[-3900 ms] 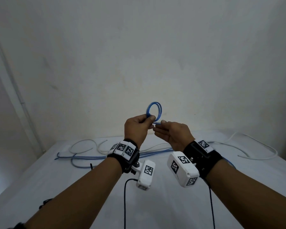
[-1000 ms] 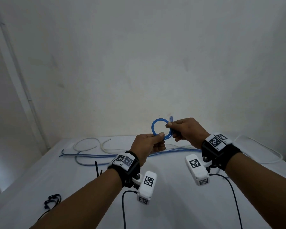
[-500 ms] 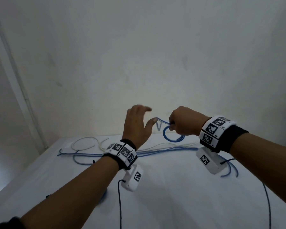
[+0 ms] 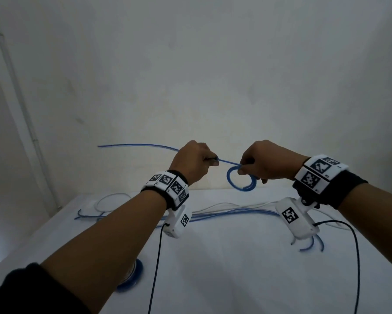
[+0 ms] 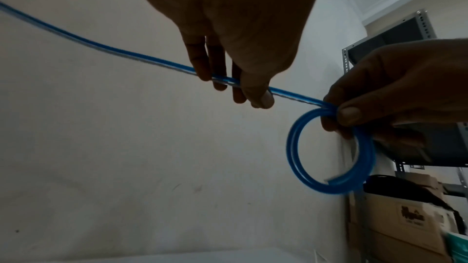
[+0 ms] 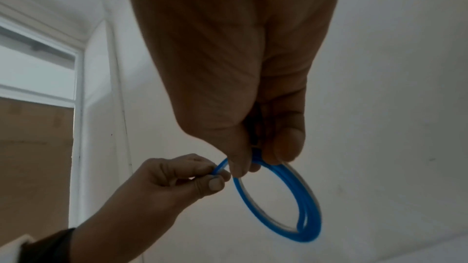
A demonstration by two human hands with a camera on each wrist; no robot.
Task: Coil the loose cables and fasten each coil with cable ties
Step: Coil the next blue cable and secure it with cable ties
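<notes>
Head view, right hand [image 4: 267, 163] pinching blue coil [image 4: 241, 180], left hand [image 4: 194, 163] gripping its loose tail

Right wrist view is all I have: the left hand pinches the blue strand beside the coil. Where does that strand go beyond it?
Observer: Past the left hand the strand sticks out leftward, ending in mid-air.
Operator: Cables left on the table?
Observer: Yes, blue and white loose cables lie across the table.
Operator: Any coil finished?
Observer: A second blue coil lies on the table under the left forearm; whether it is tied, I cannot tell.
</notes>
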